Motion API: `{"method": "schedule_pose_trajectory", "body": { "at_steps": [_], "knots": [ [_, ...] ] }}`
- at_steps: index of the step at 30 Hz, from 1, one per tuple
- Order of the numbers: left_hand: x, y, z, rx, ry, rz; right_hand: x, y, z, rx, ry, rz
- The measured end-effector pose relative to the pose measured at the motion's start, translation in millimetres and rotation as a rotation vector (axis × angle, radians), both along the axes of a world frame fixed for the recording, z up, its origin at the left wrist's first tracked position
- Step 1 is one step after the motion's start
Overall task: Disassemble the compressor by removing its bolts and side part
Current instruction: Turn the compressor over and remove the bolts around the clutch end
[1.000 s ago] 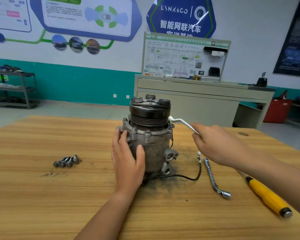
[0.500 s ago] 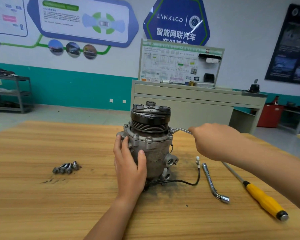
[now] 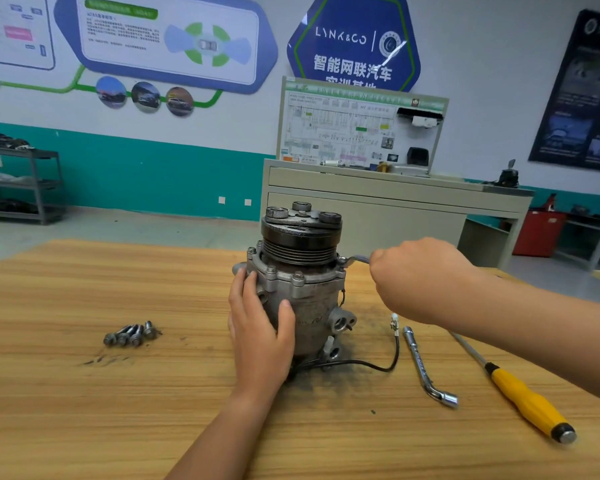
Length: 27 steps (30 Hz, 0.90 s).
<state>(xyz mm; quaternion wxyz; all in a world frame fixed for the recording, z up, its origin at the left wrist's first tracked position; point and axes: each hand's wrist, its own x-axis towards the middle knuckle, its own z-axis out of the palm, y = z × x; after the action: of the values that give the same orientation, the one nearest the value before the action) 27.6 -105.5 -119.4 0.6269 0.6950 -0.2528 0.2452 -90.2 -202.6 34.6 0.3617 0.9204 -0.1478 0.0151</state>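
Compressor point(image 3: 302, 289): stands upright near the middle of the wooden table point(image 3: 84, 410), grooved pulley end uppermost, several bolts visible in its flange. Left hand point(image 3: 260, 327): wrapped round the left side of the housing, fingers and thumb curved against the metal, gripping it. Right hand point(image 3: 416, 278): fist closed round the handle of a wrench point(image 3: 355, 259), whose head sits at a bolt on the right edge of the flange. Loose bolts point(image 3: 132, 334): a small cluster lying on the table, well to the left of the compressor. Black cable point(image 3: 378, 362): runs from the compressor's base, curling rightwards. L-shaped socket wrench point(image 3: 426, 368): lies flat just beyond the cable. Yellow-handled screwdriver point(image 3: 527, 403): lies further right, partly under the right forearm.
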Motion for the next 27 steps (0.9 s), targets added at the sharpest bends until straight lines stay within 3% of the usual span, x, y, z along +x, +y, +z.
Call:
{"method": "schedule_pose_trajectory", "body": {
  "at_steps": [9, 16, 22, 27],
  "knots": [
    [1.0, -1.7, -0.8, 0.01, 0.006, 0.002, 26.5, -48.7, 3.7, -0.044, -0.025, -0.019],
    [1.3, -1.5, 0.0, 0.016, -0.001, 0.01, 70.2, -64.8, -20.8, 0.062, -0.287, 0.111],
    [3.5, -1.6, -2.1, 0.009, -0.017, -0.008, 87.7, -69.4, -20.1, 0.141, -0.386, 0.176],
    [4.6, -1.1, 0.0, -0.023, 0.022, -0.041, 55.3, -76.1, -24.9, 0.477, -0.695, 0.184]
  ]
}}
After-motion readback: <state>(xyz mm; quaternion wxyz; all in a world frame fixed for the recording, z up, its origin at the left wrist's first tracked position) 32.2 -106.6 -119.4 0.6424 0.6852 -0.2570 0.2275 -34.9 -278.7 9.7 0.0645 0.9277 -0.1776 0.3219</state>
